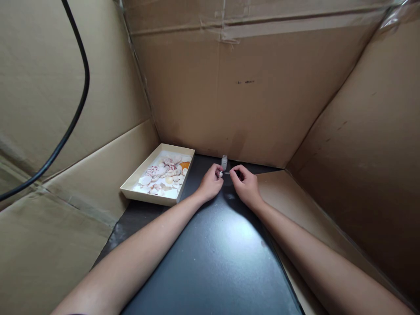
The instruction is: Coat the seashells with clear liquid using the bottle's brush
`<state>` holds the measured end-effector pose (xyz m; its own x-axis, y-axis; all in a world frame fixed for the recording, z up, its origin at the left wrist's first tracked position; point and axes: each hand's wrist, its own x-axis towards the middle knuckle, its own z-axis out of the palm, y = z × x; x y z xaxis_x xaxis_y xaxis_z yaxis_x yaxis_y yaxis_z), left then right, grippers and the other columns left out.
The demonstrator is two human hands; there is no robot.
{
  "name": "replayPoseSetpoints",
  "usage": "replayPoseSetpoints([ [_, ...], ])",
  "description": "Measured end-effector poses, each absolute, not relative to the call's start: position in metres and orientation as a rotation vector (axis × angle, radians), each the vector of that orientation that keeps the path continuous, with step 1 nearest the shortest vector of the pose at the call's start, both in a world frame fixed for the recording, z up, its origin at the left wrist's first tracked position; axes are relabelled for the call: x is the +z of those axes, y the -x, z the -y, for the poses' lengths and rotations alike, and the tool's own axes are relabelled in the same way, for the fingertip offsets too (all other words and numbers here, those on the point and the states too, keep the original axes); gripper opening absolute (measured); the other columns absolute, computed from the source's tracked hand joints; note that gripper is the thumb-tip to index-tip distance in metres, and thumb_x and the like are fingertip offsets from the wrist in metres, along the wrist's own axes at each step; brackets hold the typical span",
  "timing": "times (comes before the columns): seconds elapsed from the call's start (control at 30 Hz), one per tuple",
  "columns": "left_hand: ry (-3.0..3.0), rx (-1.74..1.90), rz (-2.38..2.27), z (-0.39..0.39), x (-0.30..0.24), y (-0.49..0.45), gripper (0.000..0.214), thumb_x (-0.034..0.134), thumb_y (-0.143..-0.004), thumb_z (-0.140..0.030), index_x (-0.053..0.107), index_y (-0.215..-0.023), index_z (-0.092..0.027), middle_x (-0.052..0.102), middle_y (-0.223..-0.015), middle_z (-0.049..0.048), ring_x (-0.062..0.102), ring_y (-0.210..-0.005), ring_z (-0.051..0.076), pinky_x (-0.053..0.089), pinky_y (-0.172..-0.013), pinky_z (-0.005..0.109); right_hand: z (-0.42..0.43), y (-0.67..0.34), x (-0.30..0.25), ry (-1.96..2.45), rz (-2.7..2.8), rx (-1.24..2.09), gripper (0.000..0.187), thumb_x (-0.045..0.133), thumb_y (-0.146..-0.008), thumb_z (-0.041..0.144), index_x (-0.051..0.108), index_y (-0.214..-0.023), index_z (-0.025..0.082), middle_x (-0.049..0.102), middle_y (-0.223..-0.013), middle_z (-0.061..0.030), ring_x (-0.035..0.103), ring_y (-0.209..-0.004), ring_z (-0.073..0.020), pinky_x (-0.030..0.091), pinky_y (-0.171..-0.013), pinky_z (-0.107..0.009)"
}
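Two bare forearms (144, 249) reached in from the lower corners of the frame, over a dark, shiny table (210, 249) that filled the bottom middle. They met just below the centre, where the left hand (209, 183) had its fingers closed on a small white piece (221, 174), too small for me to name. Just to the right of it, the right hand (245, 184) pinched a thin stick (227, 173) between thumb and fingertips, its tip pointing at the piece; I couldn't tell whether they touched. At right of centre, a flat cardboard sheet (275, 186) lay beside the table's dark surface.

Left of centre sat a shallow cream tray (149, 200), holding pale and speckled shells (164, 173) and one orange shell (184, 165). Just beyond the hands, a small clear bottle (224, 162) stood upright near the cardboard back wall (249, 109), which spanned the upper middle. A black cable (84, 78) curved down the upper left.
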<state>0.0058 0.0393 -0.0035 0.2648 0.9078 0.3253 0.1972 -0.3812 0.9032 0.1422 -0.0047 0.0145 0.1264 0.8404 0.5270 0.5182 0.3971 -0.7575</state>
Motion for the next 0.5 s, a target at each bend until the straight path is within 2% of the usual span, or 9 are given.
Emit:
replayPoseSetpoints([
  [0.1,-1.763,1.164,-1.000,-0.0386,-0.0024,-0.0058,0.029,0.045,-0.069,0.005,0.046,-0.086,-0.018,0.041,-0.071,-0.0053,0.039,-0.064,0.008,0.031,-0.061,0.020,0.0045,-0.1425,0.0149,1.328,1.454,0.333,0.022,0.052,-0.084,0.039,0.061,-0.078,0.020,0.049,-0.057,0.0034,0.043,-0.053,-0.0130,0.032,-0.053,-0.024],
  [0.27,-1.776,1.151,-1.016,-0.0369,0.0006,-0.0055,0.027,0.046,-0.070,0.004,0.046,-0.086,-0.018,0.041,-0.071,-0.0053,0.039,-0.064,0.008,0.031,-0.062,0.021,0.0044,-0.1424,0.0148,1.223,1.532,0.384,0.022,0.051,-0.084,0.039,0.061,-0.080,0.020,0.053,-0.063,0.0023,0.044,-0.055,-0.0121,0.033,-0.054,-0.024],
  [0.4,-1.763,1.147,-1.021,-0.0361,0.0018,-0.0056,0.026,0.046,-0.070,0.003,0.046,-0.085,-0.018,0.041,-0.071,-0.0056,0.038,-0.063,0.008,0.031,-0.061,0.020,0.0044,-0.1427,0.0152,1.319,1.468,0.342,0.021,0.053,-0.083,0.038,0.061,-0.079,0.020,0.049,-0.058,0.0034,0.043,-0.053,-0.0124,0.032,-0.053,-0.024],
  [0.5,-1.763,1.145,-1.027,-0.0359,0.0026,-0.0056,0.026,0.046,-0.070,0.003,0.046,-0.085,-0.018,0.042,-0.072,-0.0054,0.039,-0.063,0.008,0.031,-0.062,0.021,0.0053,-0.1427,0.0163,1.274,1.480,0.360,0.022,0.052,-0.084,0.038,0.061,-0.080,0.019,0.052,-0.062,0.0024,0.044,-0.055,-0.0124,0.033,-0.054,-0.024],
])
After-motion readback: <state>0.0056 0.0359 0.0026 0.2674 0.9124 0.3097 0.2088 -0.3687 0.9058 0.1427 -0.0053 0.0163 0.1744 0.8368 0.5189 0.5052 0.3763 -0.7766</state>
